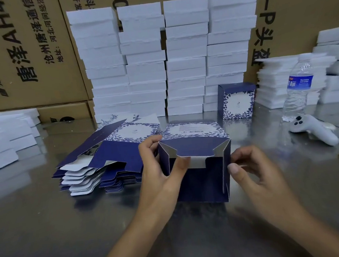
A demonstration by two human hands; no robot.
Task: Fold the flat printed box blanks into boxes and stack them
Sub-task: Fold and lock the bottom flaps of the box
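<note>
**A:** What's hidden or hard to read?

**B:** The cartons (22,49) run off the top and left, and the foam stacks (165,56) cover their middle. Something dark at the right edge is cut off, so I can't tell what it is. The lower blanks (105,155) show only their edges.

**A:** And the hands?

**B:** The left hand (160,166) grips the box (199,185), with its fingers curled round the left end and its thumb on the near flap. The right hand (258,173) pinches the right flap, fingers curled.

**A:** Where's the box?

**B:** It's between the hands, on the table (50,233), with its open end up. The blanks lie just left of the left hand. A finished box (237,101) stands behind, beside the bottle (299,86).
</note>
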